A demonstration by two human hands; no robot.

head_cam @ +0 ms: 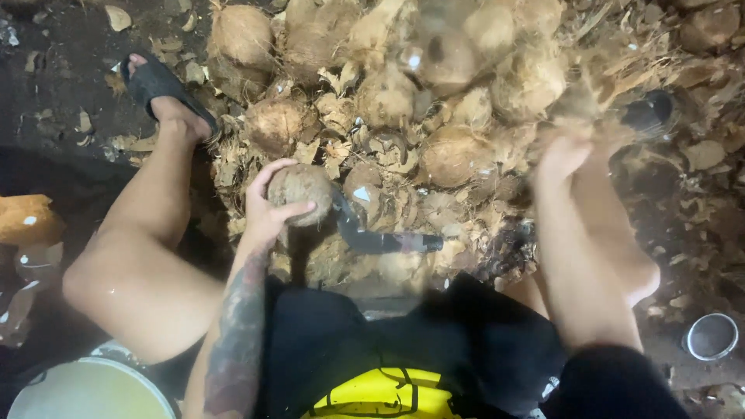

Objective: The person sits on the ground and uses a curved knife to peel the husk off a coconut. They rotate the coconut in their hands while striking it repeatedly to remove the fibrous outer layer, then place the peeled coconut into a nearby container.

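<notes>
My left hand [268,203] grips a round brown husked coconut [299,192] and holds it against the tip of a dark metal husking spike [372,237] that lies between my knees. My right hand [565,151] is raised at the right and blurred by motion; a tuft of loose husk fibre [586,97] blurs just above it, and I cannot tell whether the fingers hold it. A heap of hairy coconuts [388,93] and torn husk pieces fills the ground in front of me.
My left foot in a black sandal [159,89] rests at the upper left, my right foot [648,112] at the upper right. A white bucket [89,388] stands at the lower left. A small metal bowl [712,336] sits at the lower right. An orange object [27,219] lies at the left edge.
</notes>
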